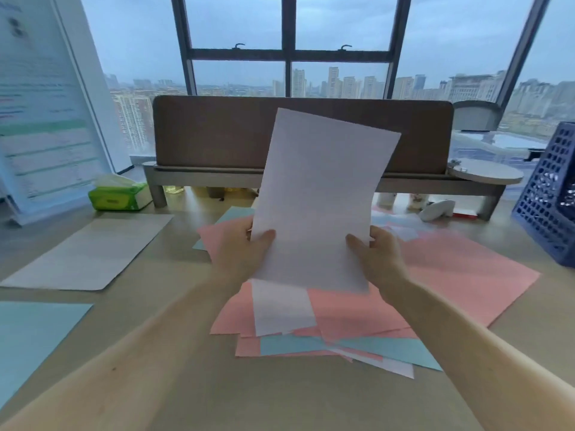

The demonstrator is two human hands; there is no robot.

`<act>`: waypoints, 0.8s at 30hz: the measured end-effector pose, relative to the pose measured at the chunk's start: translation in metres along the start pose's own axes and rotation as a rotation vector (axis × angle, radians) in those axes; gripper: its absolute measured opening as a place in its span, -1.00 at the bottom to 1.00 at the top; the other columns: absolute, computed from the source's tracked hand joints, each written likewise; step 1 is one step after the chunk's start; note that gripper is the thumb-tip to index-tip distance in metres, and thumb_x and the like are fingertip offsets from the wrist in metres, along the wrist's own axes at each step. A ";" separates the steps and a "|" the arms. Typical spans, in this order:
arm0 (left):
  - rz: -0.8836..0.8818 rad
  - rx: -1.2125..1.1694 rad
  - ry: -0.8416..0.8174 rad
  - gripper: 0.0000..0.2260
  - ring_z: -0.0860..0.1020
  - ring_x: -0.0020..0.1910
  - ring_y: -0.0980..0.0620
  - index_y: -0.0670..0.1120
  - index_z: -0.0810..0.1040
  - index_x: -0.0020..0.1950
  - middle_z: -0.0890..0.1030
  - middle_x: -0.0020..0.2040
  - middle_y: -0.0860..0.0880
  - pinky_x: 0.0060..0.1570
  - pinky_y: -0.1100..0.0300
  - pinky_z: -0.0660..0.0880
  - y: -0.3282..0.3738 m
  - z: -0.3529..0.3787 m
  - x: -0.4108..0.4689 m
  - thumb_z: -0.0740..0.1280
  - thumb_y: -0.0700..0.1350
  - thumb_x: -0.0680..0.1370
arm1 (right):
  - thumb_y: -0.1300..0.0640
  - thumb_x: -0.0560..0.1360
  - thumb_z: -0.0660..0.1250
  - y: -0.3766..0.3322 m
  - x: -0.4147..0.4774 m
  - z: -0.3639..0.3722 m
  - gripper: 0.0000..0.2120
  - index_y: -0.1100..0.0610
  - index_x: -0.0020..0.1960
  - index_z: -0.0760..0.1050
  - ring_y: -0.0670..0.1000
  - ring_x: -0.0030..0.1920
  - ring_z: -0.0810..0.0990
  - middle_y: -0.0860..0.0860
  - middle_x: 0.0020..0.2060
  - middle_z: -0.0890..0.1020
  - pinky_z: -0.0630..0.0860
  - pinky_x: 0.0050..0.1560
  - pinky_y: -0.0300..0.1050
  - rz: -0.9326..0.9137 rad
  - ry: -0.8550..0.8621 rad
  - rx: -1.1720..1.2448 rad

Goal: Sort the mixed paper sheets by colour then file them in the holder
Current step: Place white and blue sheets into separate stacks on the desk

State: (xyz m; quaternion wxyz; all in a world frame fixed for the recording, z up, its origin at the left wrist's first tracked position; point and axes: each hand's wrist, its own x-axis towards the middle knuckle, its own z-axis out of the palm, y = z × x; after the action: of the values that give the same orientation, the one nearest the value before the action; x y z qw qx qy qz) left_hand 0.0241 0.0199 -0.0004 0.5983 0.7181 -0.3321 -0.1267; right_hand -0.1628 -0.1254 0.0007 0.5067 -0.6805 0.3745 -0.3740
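While both the left hand (245, 250) and right hand (381, 253) pinch its near edge, the white sheet (323, 194) looks light and floppy.

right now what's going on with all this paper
A person's left hand and right hand grip a white sheet, raised above the mixed pile of pink, blue and white paper on the desk. A second white sheet lies to the left, a blue sheet nearer. The blue holder stands at the right.
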 end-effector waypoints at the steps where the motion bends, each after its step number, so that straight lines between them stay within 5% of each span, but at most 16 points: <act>1: -0.055 0.002 0.021 -0.97 0.67 -0.09 -0.06 -0.01 0.64 -0.06 0.70 -0.07 -0.04 -0.10 0.05 0.62 -0.006 -0.025 0.005 0.41 -0.11 0.58 | 0.21 0.56 0.34 -0.005 0.001 0.022 -0.88 0.06 -0.11 0.61 0.11 -0.11 0.68 0.00 -0.18 0.70 0.60 0.06 0.05 0.030 -0.046 0.002; 5: -0.239 0.091 0.102 -0.90 0.68 -0.03 -0.12 -0.06 0.67 -0.03 0.71 -0.01 -0.07 0.00 -0.06 0.64 -0.045 -0.136 0.024 0.48 -0.05 0.53 | 0.24 0.55 0.37 -0.025 0.002 0.125 -0.90 0.15 -0.12 0.64 0.12 -0.14 0.68 0.10 -0.12 0.71 0.61 -0.13 -0.05 0.118 -0.263 0.011; 7: -0.275 0.131 0.158 -0.90 0.67 -0.08 -0.07 -0.06 0.67 0.01 0.71 -0.03 -0.05 -0.15 0.09 0.62 -0.064 -0.191 0.030 0.47 -0.09 0.53 | 0.27 0.55 0.37 -0.035 -0.001 0.182 -0.90 0.18 -0.13 0.60 0.06 -0.20 0.66 0.11 -0.14 0.69 0.62 -0.25 -0.13 0.145 -0.356 0.022; 10: -0.289 0.181 0.233 -0.77 0.68 -0.08 -0.08 -0.12 0.64 0.14 0.69 0.02 -0.09 0.00 0.05 0.63 -0.087 -0.264 0.044 0.50 -0.11 0.52 | 0.23 0.50 0.42 -0.046 -0.003 0.262 -0.96 0.20 -0.12 0.61 0.11 -0.14 0.70 0.15 -0.08 0.71 0.67 -0.09 0.02 0.158 -0.469 0.009; 14: -0.257 0.385 0.299 -0.85 0.65 -0.05 -0.10 -0.11 0.67 0.03 0.69 -0.03 -0.08 0.03 0.02 0.58 -0.111 -0.334 0.065 0.52 -0.10 0.51 | 0.16 0.43 0.44 -0.051 0.004 0.346 -0.92 0.17 -0.22 0.64 0.12 -0.10 0.72 0.08 -0.18 0.74 0.64 0.09 0.15 0.172 -0.568 -0.057; 18: -0.270 0.520 0.307 -0.86 0.66 -0.04 -0.07 -0.06 0.67 -0.02 0.70 -0.05 -0.05 0.06 -0.01 0.60 -0.134 -0.373 0.088 0.53 -0.05 0.48 | 0.25 0.43 0.46 -0.056 0.010 0.397 -0.92 0.26 -0.21 0.64 0.16 -0.13 0.72 0.16 -0.20 0.72 0.68 -0.04 0.13 0.194 -0.573 -0.108; 24: -0.263 0.664 0.304 -0.83 0.63 -0.07 -0.03 -0.05 0.63 0.04 0.66 -0.08 -0.01 -0.06 0.15 0.47 -0.155 -0.388 0.098 0.52 -0.07 0.50 | 0.31 0.48 0.45 -0.056 0.010 0.420 -0.88 0.36 -0.03 0.63 0.04 -0.28 0.66 0.14 -0.20 0.67 0.55 -0.48 -0.26 0.215 -0.573 -0.190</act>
State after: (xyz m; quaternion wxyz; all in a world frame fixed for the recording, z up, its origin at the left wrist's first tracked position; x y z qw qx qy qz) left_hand 0.3722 0.2691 -0.0279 0.3544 0.9198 -0.1676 0.0199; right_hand 0.2221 0.0496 -0.0311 0.5625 -0.7589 0.3194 -0.0747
